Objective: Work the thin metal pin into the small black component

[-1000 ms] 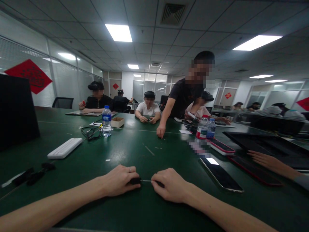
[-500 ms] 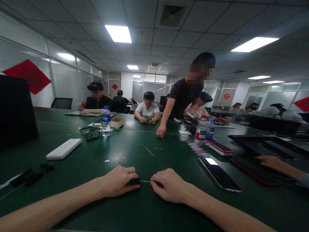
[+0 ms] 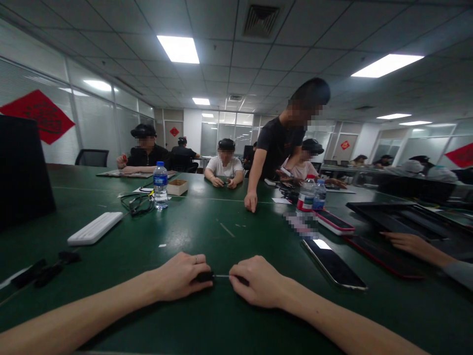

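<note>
Low over the green table (image 3: 195, 325), my left hand (image 3: 182, 276) is closed round a black, handle-like end piece (image 3: 204, 277). From it a thin light rod (image 3: 221, 276) runs across to my right hand (image 3: 256, 281). My right hand is closed too, with a dark piece (image 3: 241, 279) partly showing under its fingers. Both pieces seem to belong to one black-ended thin rod, though the fingers hide much of it and its exact kind cannot be made out. Both hands rest at the tabletop, a short gap apart.
Right of my hands lie a phone (image 3: 334, 264) and a red-edged dark case (image 3: 384, 257), near another person's hand (image 3: 414, 246). At left are a white power strip (image 3: 95, 229), cables (image 3: 138, 204) and a water bottle (image 3: 160, 185). Opposite, a standing person's hand (image 3: 251, 201) touches the table.
The standing person's hand has shifted slightly right, its fingers now pointing down at the tabletop. The whole view has drifted a little. My two hands keep the same hold.
</note>
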Tool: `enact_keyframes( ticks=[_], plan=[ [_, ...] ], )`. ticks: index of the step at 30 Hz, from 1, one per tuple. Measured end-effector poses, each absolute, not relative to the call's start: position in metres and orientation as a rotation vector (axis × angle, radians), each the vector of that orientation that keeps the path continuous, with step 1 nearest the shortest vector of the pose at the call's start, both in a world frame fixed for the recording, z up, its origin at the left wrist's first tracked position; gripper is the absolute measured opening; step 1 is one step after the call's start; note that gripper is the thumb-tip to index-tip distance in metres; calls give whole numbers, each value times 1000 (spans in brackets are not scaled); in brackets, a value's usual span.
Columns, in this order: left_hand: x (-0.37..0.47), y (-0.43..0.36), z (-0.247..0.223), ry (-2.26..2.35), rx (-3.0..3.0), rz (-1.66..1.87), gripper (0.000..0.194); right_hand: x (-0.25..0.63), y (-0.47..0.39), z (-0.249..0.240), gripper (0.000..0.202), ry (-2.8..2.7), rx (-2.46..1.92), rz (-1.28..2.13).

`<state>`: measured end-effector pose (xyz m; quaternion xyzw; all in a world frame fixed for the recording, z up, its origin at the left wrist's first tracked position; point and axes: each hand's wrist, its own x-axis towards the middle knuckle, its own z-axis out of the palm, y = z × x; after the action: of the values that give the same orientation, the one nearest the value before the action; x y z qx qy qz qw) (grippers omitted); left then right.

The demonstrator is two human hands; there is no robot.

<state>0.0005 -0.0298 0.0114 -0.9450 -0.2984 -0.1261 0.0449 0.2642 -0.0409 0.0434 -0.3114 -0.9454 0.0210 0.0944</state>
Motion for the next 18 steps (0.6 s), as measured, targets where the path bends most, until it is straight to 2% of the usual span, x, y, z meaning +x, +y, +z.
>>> enact_keyframes(
  ticks=[18],
  plan=[
    [-1,-27,6,-897,-2873,-398,24,263,-41,43,22,-2804,-909,54]
  ],
)
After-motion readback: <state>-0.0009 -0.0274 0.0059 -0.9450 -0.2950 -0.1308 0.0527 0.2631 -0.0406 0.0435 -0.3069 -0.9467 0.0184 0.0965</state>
